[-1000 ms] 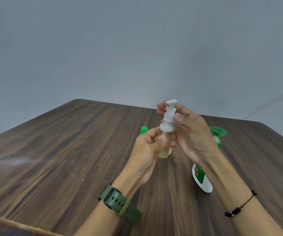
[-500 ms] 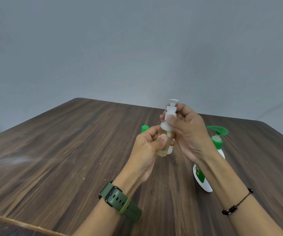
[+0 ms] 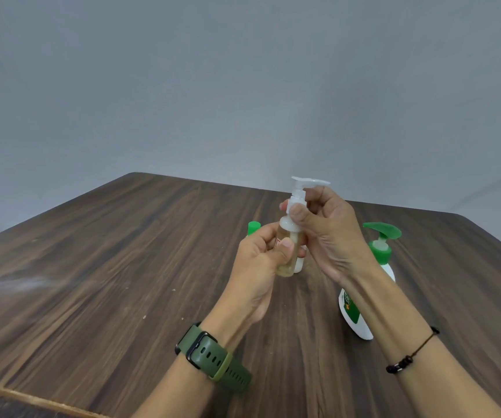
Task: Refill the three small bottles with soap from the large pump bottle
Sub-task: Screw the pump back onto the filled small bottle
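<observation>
A small clear bottle (image 3: 286,263) with yellowish soap in it is held upright above the table. My left hand (image 3: 261,267) grips its body. My right hand (image 3: 327,233) pinches the collar of its white pump top (image 3: 303,185). The large white pump bottle (image 3: 361,318) with a green pump head (image 3: 382,232) stands on the table behind my right forearm, which hides its middle. Behind my hands, a small bottle with a green cap (image 3: 253,227) and a white bottle bottom (image 3: 299,268) are partly visible.
The dark wooden table (image 3: 107,267) stretches wide to the left and ends at a grey wall. Its near edge runs along the bottom left. A green watch sits on my left wrist, a black cord bracelet on my right.
My right hand's grip has shifted from beside the pump to a pinch on its collar. The white pump head has turned and now points sideways to the right. Bottle and hands stay in place.
</observation>
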Tool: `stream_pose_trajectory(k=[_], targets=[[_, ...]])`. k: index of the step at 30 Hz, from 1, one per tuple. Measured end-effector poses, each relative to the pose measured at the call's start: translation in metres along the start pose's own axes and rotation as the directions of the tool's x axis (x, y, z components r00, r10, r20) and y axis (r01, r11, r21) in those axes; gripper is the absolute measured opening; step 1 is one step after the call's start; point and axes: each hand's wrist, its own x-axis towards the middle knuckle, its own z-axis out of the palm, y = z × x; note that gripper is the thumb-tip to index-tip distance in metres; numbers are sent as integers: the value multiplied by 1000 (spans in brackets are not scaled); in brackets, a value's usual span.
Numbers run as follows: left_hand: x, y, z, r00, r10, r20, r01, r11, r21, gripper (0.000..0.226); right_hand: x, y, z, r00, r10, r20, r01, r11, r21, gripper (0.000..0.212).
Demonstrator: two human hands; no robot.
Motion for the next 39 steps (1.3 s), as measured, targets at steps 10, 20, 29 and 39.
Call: stream_pose_trajectory(k=[10,20,29,39], targets=[[3,4,-7,999,-30,43,32,999,-38,21,4,-4,-6,969,90,231,-96,995,16,32],[5,-10,-8,995,42,-92,-28,989,146,23,4,12,10,991,22,-133,-39,992,-123,15],[5,-6,-25,999,13,-49,-8,994,113,19,10,14,4,982,124,140,-130,991,35,18],[3,-16,-32,994,8,-106,3,994,105,27,21,32,21,996,90,7,-87,980,-180,18]])
